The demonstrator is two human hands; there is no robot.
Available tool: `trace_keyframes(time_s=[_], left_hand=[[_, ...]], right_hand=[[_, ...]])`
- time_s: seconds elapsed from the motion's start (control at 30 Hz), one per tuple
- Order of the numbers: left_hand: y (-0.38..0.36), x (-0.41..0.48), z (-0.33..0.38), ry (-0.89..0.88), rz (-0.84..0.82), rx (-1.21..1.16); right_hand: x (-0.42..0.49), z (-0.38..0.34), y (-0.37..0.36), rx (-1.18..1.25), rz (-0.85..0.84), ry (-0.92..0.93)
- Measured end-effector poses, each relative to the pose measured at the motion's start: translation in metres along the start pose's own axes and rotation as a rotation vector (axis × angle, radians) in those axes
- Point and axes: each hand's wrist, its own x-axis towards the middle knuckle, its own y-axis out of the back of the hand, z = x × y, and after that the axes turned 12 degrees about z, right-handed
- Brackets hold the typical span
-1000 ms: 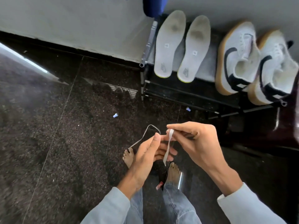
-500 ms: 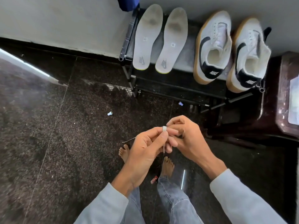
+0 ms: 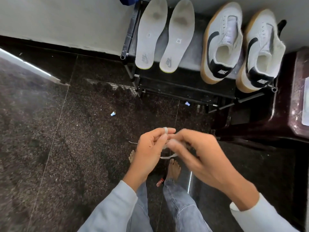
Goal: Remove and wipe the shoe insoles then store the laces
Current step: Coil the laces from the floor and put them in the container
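The person wears a top with long, pale sleeves: the left sleeve (image 3: 115, 210) looks light blue-grey, the right sleeve (image 3: 257, 216) whiter. The jeans (image 3: 180, 206) are light blue. The left hand (image 3: 148, 153), right hand (image 3: 204, 158) and both feet (image 3: 173, 169) are bare.

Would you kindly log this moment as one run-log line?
step: storing lace | left hand: lace looped round finger | right hand: holds lace | insoles, shoes: on rack
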Motion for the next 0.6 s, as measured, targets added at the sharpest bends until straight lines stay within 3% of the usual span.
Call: trace_keyframes(time_s=[0.13, 0.27, 0.37, 0.5, 0.6], left_hand=[[0.0, -0.008, 0.005, 0.113, -0.129, -0.103], [0.002, -0.01, 0.015, 0.16, -0.162, -0.366], [0.004, -0.004, 0.019, 0.18, -0.123, -0.47], [0.006, 0.004, 0.016, 0.213, 0.017, -0.443], [0.007, 0.009, 0.009, 0.166, 0.112, -0.258]], right_hand=[[0.036, 0.017, 0.002, -0.056, 0.128, -0.065], [0.034, 0.044, -0.018, -0.02, 0.013, -0.175], [0.008, 0.046, -0.038, 0.0, -0.072, -0.132], [-0.014, 0.042, -0.04, -0.177, -0.184, -0.052], [-0.012, 0.029, -0.031, -0.315, -0.304, 0.066]])
